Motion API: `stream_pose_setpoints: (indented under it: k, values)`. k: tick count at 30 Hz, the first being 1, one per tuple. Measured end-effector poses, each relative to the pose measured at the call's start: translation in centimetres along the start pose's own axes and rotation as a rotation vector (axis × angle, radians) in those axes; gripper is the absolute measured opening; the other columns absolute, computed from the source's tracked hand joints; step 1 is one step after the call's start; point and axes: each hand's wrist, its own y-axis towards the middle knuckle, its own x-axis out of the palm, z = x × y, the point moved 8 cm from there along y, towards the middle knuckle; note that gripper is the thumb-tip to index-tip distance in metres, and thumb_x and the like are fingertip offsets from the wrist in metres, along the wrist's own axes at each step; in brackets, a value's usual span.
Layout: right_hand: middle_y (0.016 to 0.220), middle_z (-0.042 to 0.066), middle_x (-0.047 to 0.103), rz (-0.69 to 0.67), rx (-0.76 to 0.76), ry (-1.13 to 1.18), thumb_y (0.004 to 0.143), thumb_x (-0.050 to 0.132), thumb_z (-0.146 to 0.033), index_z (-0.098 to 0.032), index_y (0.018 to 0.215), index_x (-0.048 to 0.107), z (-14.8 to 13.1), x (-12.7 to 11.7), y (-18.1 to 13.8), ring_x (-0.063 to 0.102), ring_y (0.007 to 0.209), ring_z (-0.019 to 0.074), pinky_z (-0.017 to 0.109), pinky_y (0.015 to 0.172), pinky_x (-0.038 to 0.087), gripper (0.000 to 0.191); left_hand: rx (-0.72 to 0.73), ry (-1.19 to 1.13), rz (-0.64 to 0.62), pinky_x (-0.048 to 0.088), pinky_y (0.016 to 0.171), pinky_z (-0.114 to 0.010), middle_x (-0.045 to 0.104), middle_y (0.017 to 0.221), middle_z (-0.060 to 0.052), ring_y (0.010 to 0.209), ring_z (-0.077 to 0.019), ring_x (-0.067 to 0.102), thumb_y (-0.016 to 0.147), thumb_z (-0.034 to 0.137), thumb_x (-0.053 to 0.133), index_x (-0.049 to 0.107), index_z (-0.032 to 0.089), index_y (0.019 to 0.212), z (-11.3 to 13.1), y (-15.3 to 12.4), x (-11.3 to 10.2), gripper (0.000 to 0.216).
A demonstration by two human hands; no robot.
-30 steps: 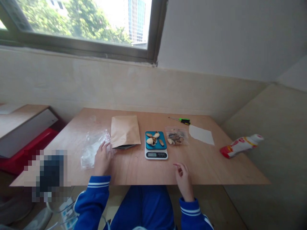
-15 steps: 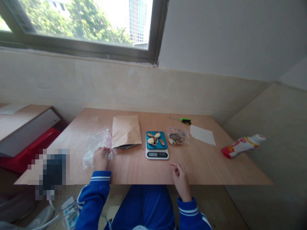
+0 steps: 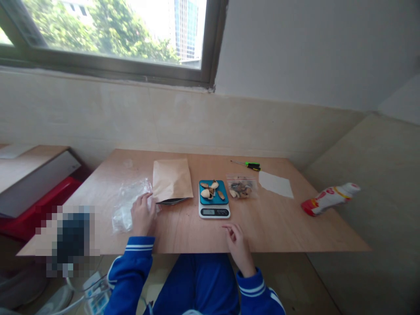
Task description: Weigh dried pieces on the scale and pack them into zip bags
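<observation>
My left hand (image 3: 143, 215) rests flat on the edge of a crumpled clear plastic bag (image 3: 126, 205) at the table's left, fingers stretched out. My right hand (image 3: 236, 246) hovers over the table's front edge, below a small digital scale (image 3: 213, 199), with the fingers loosely curled and nothing in them. Several nut shells lie on the scale's blue pan. A brown paper pouch (image 3: 172, 180) lies left of the scale. On the scale's right sits a small clear zip bag (image 3: 242, 187) with shell pieces inside.
A green-handled screwdriver (image 3: 248, 165) and a white paper sheet (image 3: 275, 184) lie at the back right of the wooden table (image 3: 282, 227). A red-and-white bottle (image 3: 329, 199) lies on its side at the right edge. A lower desk and a red box (image 3: 39, 197) stand to the left.
My right hand has drifted left along the front edge. My left hand pinched the plastic bag half a second ago and now lies flat on it.
</observation>
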Motion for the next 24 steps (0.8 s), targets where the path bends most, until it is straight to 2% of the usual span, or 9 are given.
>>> stream_pose_setpoints:
  k: [2, 4, 7, 9, 13, 17, 20, 24]
  values:
    - [0.087, 0.006, 0.062, -0.014, -0.002, 0.019, 0.090, 0.040, -0.024, -0.019, 0.091, 0.064, -0.9, 0.6, 0.1, 0.058, 0.071, 0.0168, 0.028, 0.064, 0.048, 0.024, 0.184, -0.118, -0.066, 0.042, 0.097, -0.040, 0.056, 0.124, -0.012, 0.115, -0.0263, 0.052, 0.086, 0.035, 0.048, 0.054, 0.017, 0.120, 2.7, 0.1, 0.7, 0.039]
    - [0.086, 0.006, 0.063, -0.026, -0.006, 0.050, 0.090, 0.040, -0.024, -0.019, 0.091, 0.064, -2.0, 1.1, 0.3, 0.059, 0.070, 0.0166, 0.028, 0.063, 0.049, 0.024, 0.277, -0.164, -0.152, 0.042, 0.098, -0.039, 0.056, 0.126, -0.009, 0.116, -0.0247, 0.053, 0.084, 0.037, 0.052, 0.055, 0.022, 0.120, 4.4, 0.3, 1.7, 0.039]
    - [0.089, 0.006, 0.065, -0.081, -0.057, 0.130, 0.090, 0.041, -0.021, -0.020, 0.091, 0.064, -4.5, 2.1, 0.9, 0.062, 0.081, 0.0175, 0.028, 0.070, 0.051, 0.023, 0.292, -0.175, -0.232, 0.045, 0.094, -0.036, 0.064, 0.113, -0.005, 0.107, -0.0218, 0.058, 0.087, 0.029, 0.048, 0.063, 0.024, 0.109, 5.1, 0.9, 2.9, 0.027]
    - [0.094, 0.006, 0.066, -0.136, -0.119, 0.183, 0.090, 0.040, -0.019, -0.020, 0.095, 0.065, -6.6, 3.1, 1.7, 0.062, 0.090, 0.0177, 0.030, 0.079, 0.051, 0.025, 0.264, -0.167, -0.243, 0.048, 0.087, -0.032, 0.068, 0.104, -0.005, 0.098, -0.0200, 0.062, 0.089, 0.027, 0.044, 0.065, 0.024, 0.104, 5.1, 1.4, 2.9, 0.026]
    - [0.112, 0.007, 0.064, -0.230, -0.303, 0.197, 0.091, 0.036, -0.012, -0.019, 0.112, 0.061, -11.6, 6.2, 4.0, 0.058, 0.108, 0.0168, 0.033, 0.098, 0.046, 0.033, 0.261, -0.147, -0.150, 0.049, 0.075, -0.026, 0.070, 0.098, -0.004, 0.088, -0.0184, 0.065, 0.090, 0.030, 0.044, 0.067, 0.024, 0.105, 6.1, 2.6, 0.5, 0.028]
    - [0.126, 0.014, 0.057, -0.231, -0.427, -0.011, 0.087, 0.035, -0.004, -0.011, 0.123, 0.054, -15.0, 10.9, 6.9, 0.050, 0.121, 0.0213, 0.037, 0.103, 0.043, 0.042, 0.302, -0.169, -0.054, 0.048, 0.073, -0.023, 0.071, 0.100, -0.003, 0.088, -0.0170, 0.066, 0.090, 0.032, 0.045, 0.068, 0.025, 0.103, 8.1, 3.3, -2.3, 0.027]
    - [0.123, 0.017, 0.058, -0.228, -0.381, -0.201, 0.086, 0.034, -0.002, -0.009, 0.123, 0.053, -15.4, 14.0, 9.2, 0.053, 0.117, 0.0250, 0.039, 0.097, 0.047, 0.042, 0.296, -0.184, -0.056, 0.049, 0.076, -0.024, 0.071, 0.100, -0.003, 0.090, -0.0174, 0.066, 0.090, 0.031, 0.046, 0.069, 0.024, 0.101, 8.7, 3.6, -3.0, 0.026]
    - [0.099, 0.020, 0.068, -0.233, -0.197, -0.297, 0.086, 0.037, -0.002, -0.005, 0.104, 0.062, -13.9, 16.4, 11.9, 0.065, 0.091, 0.0290, 0.041, 0.080, 0.052, 0.031, 0.284, -0.207, -0.075, 0.050, 0.078, -0.025, 0.072, 0.100, -0.002, 0.091, -0.0172, 0.066, 0.090, 0.030, 0.045, 0.069, 0.025, 0.100, 8.8, 3.3, -2.9, 0.026]
